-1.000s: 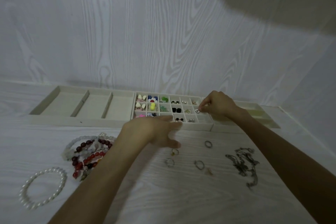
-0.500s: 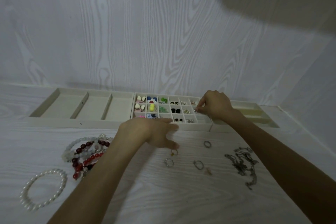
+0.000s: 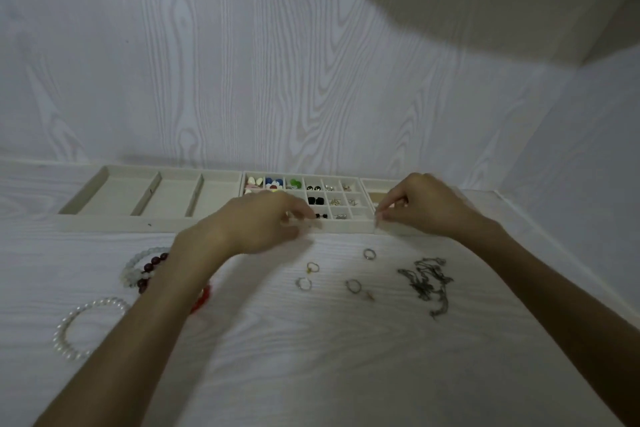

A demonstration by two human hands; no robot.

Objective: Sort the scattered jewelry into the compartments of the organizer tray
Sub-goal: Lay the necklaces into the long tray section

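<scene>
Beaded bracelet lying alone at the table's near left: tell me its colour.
White, pearl-like round-bead bracelet; head view shows it best.

Dim, even indoor light with a cool grey-blue cast; no glare or bright highlights. A broad, soft-edged shadow crosses the far right of the wall (image 3: 485, 3), and a narrow shadow lies along the far edge of the organizer tray (image 3: 104, 222). Wide-angle distortion bows the table (image 3: 311, 357) edges and stretches the forearms at the near corners. The left hand (image 3: 263, 222) shows motion blur; fine jewelry detail is soft and grainy.
</scene>
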